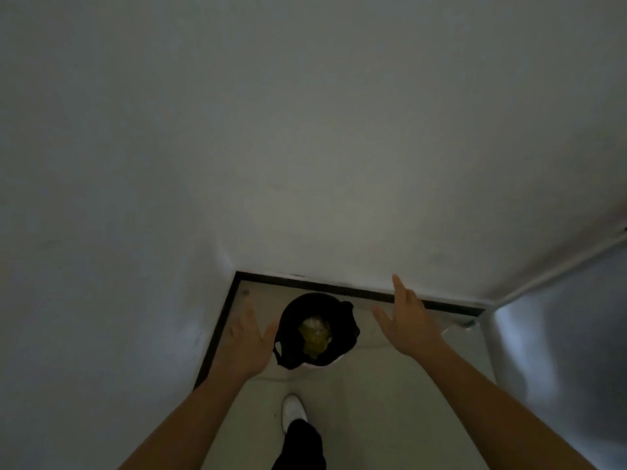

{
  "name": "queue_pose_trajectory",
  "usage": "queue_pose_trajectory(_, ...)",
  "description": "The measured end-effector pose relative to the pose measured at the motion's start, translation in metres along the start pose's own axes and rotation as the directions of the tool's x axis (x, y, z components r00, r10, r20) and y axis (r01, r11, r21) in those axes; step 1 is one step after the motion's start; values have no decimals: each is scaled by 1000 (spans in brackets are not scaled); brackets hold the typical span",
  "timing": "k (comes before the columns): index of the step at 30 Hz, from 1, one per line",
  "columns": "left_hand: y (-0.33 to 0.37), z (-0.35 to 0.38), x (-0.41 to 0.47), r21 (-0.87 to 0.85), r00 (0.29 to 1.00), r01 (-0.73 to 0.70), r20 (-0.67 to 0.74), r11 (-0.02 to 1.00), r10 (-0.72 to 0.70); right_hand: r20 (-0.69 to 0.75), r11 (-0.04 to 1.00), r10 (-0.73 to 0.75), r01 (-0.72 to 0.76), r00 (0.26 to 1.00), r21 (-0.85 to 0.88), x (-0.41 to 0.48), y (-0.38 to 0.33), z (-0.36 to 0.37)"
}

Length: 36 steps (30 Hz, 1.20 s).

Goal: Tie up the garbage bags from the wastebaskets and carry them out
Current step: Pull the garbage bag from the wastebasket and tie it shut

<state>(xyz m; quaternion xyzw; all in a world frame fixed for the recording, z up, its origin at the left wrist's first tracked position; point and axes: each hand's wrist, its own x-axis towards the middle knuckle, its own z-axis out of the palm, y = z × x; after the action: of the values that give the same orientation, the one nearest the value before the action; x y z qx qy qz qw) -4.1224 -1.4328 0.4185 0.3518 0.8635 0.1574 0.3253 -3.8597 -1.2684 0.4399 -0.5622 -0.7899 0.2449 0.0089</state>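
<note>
A small round wastebasket [337, 361] lined with a black garbage bag [291, 334] stands on the floor in a dim corner. Yellowish and white rubbish [315, 334] lies inside it. The bag's top is spread open over the rim, with a loop hanging at the left. My left hand [249, 340] hovers just left of the basket, fingers spread, holding nothing. My right hand [407, 320] is raised to the right of the basket, palm open, apart from the bag.
White walls close in at the left and ahead, with a dark baseboard [339, 288] along the floor. A shiny metal surface [559, 334] stands at the right. My white shoe [293, 410] is on the pale floor tiles just before the basket.
</note>
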Motion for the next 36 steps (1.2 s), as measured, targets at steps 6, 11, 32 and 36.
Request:
queue_pose_trajectory(6,-36,58,136,39,979,135,151,990,-139,171,978,180,-195,969,74,96,21,106)
queue_pose_trajectory(11,-81,162,227,-145,912,393,187,908,-365,314,957,229,-273,921,102,164,67,225)
queue_pose_trajectory(32,-117,272,293,-510,775,428,-217,746,-593,41,825,235,-222,971,520,255,108,335)
queue_pose_trajectory(36,-75,240,285,-477,912,147,-274,867,-305,20,807,-21,5,1000,590,240,76,310)
